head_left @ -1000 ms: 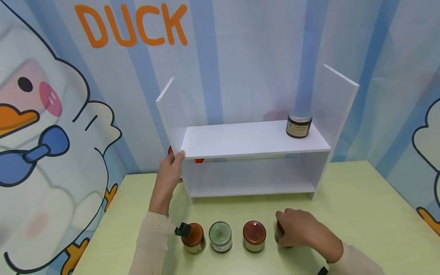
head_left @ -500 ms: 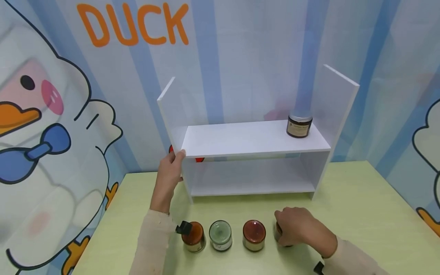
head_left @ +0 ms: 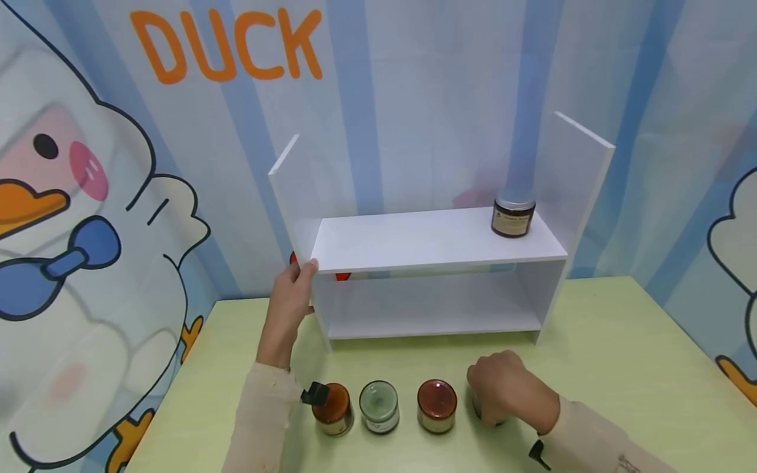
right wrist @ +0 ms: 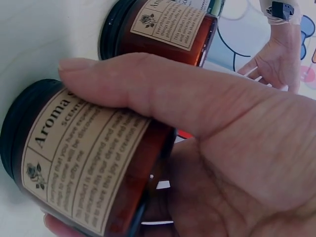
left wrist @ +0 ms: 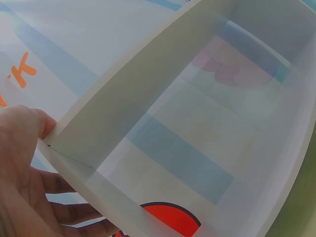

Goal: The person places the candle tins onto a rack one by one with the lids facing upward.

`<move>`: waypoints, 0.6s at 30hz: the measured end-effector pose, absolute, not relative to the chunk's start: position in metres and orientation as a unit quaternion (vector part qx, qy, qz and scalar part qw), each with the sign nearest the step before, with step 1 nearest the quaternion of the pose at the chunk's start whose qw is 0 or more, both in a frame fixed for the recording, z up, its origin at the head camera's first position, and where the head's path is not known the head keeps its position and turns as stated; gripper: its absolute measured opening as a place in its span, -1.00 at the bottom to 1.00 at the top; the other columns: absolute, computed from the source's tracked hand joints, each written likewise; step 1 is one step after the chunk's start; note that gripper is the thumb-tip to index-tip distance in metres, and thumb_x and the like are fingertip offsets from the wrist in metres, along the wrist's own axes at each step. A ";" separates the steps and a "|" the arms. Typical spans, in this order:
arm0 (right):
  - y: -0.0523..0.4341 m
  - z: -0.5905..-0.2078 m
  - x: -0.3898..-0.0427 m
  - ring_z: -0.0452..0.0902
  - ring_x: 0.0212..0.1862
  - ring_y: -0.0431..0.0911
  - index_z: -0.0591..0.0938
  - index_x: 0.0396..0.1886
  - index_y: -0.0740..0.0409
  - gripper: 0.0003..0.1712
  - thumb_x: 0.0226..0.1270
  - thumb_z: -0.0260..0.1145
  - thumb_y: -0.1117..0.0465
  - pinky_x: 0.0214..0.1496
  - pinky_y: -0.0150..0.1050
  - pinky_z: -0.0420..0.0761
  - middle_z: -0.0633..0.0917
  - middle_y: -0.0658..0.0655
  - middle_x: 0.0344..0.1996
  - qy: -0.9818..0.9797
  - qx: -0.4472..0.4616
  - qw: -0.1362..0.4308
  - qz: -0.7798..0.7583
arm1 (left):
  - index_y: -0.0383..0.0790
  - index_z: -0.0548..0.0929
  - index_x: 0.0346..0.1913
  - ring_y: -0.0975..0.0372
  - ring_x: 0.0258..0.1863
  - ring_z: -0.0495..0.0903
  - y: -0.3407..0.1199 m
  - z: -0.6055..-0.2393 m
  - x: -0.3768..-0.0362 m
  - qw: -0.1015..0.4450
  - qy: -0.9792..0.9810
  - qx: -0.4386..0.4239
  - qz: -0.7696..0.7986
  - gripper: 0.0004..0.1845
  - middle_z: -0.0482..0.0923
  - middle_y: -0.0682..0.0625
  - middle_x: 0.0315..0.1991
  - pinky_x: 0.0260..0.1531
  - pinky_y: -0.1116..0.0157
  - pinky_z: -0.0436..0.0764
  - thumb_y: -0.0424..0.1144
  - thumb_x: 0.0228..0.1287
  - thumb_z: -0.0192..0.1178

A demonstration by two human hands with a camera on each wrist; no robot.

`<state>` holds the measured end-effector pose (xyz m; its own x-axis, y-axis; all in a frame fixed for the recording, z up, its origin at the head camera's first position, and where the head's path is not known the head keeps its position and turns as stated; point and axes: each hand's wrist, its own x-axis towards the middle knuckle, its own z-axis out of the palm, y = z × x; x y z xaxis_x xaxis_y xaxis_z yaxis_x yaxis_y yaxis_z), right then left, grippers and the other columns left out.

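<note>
My left hand (head_left: 290, 299) grips the left side panel of a white two-tier shelf (head_left: 414, 243); in the left wrist view its thumb lies at the front edge and its fingers behind the panel. My right hand (head_left: 503, 389) holds an amber glass candle jar (right wrist: 86, 163) with a beige "Aroma" label, thumb across the label. That jar stands upside down, black lid against the table, and is mostly hidden by the hand in the head view. To its left stand a reddish-brown jar (head_left: 437, 406), a green jar (head_left: 379, 406) and an orange-amber jar (head_left: 334, 408).
On the upper shelf board, near the right panel, sits a dark jar (head_left: 512, 218) with a silver lid. The shelf stands toward the back of the pale green table (head_left: 615, 368). Behind hangs a blue striped curtain (head_left: 426, 105) with a duck print.
My right hand has turned over the amber jar, its wrist and sleeve shifting left and slightly forward. The left hand keeps its grip on the shelf.
</note>
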<state>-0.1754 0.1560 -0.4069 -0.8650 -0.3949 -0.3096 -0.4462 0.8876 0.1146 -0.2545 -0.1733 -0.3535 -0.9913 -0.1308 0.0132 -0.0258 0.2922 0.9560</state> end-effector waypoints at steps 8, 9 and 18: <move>0.151 -0.410 -0.177 0.20 -0.56 -0.16 0.46 -0.68 0.05 -0.64 -0.23 0.56 0.18 -0.53 -0.21 0.35 0.39 -0.05 -0.69 0.952 -0.223 0.148 0.146 | -0.12 0.34 0.51 -0.05 0.39 0.34 -0.173 -0.354 -0.254 0.038 -0.796 0.052 -0.601 -0.28 0.28 -0.12 0.48 0.16 -0.17 0.55 0.25 0.50 -0.06; 0.151 -0.411 -0.177 0.19 -0.56 -0.17 0.46 -0.68 0.05 -0.63 -0.23 0.57 0.18 -0.54 -0.21 0.34 0.39 -0.05 -0.69 0.952 -0.222 0.150 0.149 | -0.12 0.33 0.52 -0.06 0.40 0.33 -0.173 -0.354 -0.254 0.037 -0.797 0.051 -0.601 -0.27 0.27 -0.13 0.49 0.17 -0.17 0.54 0.26 0.50 -0.06; 0.147 -0.418 -0.180 0.14 -0.57 -0.17 0.46 -0.69 0.03 -0.64 -0.19 0.56 0.16 -0.56 -0.24 0.24 0.33 -0.05 -0.70 0.948 -0.214 0.149 0.181 | -0.12 0.32 0.53 -0.06 0.43 0.30 -0.173 -0.354 -0.254 0.040 -0.796 0.051 -0.601 -0.26 0.25 -0.11 0.50 0.17 -0.18 0.53 0.27 0.49 -0.06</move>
